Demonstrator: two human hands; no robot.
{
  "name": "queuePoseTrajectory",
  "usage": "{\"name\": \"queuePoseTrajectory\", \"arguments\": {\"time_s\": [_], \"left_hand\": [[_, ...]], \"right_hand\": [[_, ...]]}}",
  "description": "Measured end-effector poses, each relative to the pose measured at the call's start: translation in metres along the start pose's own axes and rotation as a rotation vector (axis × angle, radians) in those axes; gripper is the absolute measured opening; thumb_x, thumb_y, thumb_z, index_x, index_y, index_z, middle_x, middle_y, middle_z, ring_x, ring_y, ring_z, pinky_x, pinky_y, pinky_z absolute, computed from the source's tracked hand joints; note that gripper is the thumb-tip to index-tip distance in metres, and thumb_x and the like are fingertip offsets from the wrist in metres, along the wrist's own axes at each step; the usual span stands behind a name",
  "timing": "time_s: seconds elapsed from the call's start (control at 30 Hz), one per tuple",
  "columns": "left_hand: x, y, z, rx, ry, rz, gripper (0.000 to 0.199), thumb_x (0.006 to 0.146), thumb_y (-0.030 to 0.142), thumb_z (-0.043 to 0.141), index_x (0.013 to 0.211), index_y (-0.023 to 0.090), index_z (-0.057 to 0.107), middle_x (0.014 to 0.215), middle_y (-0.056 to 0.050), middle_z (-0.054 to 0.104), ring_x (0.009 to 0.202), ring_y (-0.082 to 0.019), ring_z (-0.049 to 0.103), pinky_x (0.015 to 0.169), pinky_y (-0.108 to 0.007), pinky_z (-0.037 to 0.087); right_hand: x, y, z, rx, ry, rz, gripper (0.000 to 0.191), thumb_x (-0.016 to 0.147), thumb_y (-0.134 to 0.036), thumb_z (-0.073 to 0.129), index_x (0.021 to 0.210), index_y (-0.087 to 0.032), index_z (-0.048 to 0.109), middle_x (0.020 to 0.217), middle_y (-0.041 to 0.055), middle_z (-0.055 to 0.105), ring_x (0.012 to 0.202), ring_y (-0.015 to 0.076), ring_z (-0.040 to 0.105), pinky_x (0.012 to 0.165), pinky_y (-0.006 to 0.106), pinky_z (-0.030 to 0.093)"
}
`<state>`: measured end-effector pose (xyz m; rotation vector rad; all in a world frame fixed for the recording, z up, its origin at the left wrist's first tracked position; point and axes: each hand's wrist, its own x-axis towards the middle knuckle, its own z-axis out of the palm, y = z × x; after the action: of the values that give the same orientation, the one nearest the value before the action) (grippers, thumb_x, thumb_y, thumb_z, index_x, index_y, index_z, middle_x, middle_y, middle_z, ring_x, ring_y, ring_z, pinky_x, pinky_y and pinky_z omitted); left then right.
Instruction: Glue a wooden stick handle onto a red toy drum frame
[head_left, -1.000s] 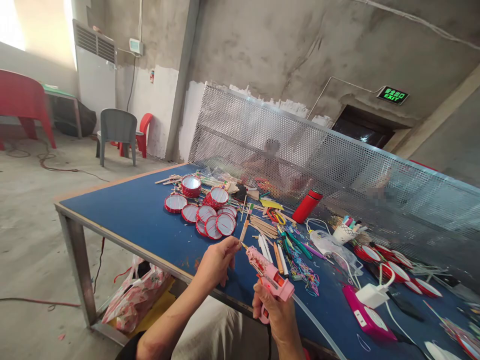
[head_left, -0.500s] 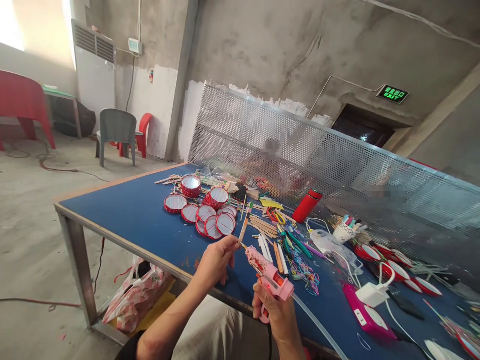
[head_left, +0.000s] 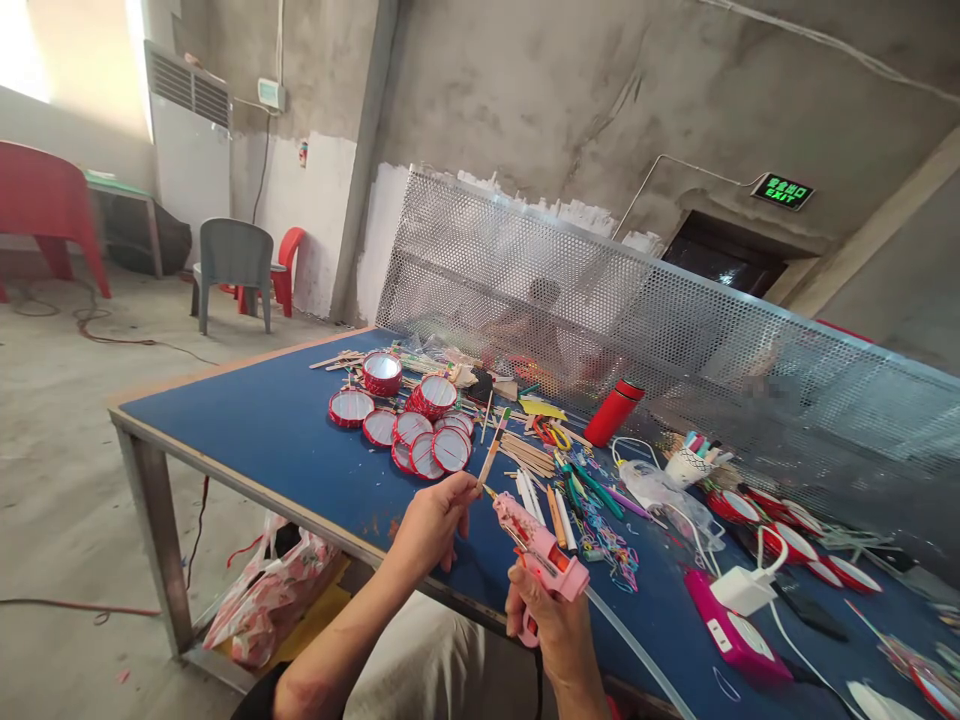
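As the right hand wraps tight round the grip of a pink hot glue gun, the glossy plastic body tips forward and its slim metal nozzle points up and left, right beside the lower end of a wooden craft stick. That stick is pinched in the left hand, thumb and fingers closed on it, wrist bent, forearm reaching in over the table's front edge, and it slants away across a blue table top. A long, clear glue stick runs smooth and glassy from the back of the gun down toward the lower edge of the view. Just ahead, a cluster of small red-rimmed toy drums shows shiny, taut white faces, and a pile of flat craft sticks lies to their right. Further along stand a red flask and, at the right, a magenta power strip. Beyond it all rises a perforated metal screen, with a blurred co-worker seated behind it.
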<state>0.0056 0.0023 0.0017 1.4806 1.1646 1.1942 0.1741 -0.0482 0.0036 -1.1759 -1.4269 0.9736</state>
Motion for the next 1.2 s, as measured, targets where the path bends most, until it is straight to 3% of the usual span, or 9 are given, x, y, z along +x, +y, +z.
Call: {"name": "queuePoseTrajectory", "arguments": {"time_s": [0.23,1.2], "left_hand": [[-0.0009,0.0031,-0.0010,0.048,-0.026,-0.007,0.028,0.090,0.043,0.034,0.089,0.023,0.053,0.055,0.009,0.053,0.028,-0.008,0.048,0.030,-0.016,0.028],[-0.0011,0.0047,-0.0014,0.213,-0.072,-0.014,0.025,0.089,0.039,0.034,0.086,0.024,0.055,0.051,0.008,0.056,0.030,-0.010,0.050,0.033,-0.017,0.033]], "right_hand": [[-0.0010,-0.0004,0.0007,0.052,0.010,0.001,0.051,0.070,-0.064,0.072,0.060,-0.017,0.056,0.043,-0.0038,0.051,0.035,0.0069,0.047,0.038,0.018,0.034],[-0.0012,0.0045,0.0018,0.069,0.059,-0.057,0.052,0.074,-0.066,0.067,0.057,-0.017,0.055,0.044,-0.0034,0.050,0.037,0.0075,0.048,0.039,0.018,0.036]]}}
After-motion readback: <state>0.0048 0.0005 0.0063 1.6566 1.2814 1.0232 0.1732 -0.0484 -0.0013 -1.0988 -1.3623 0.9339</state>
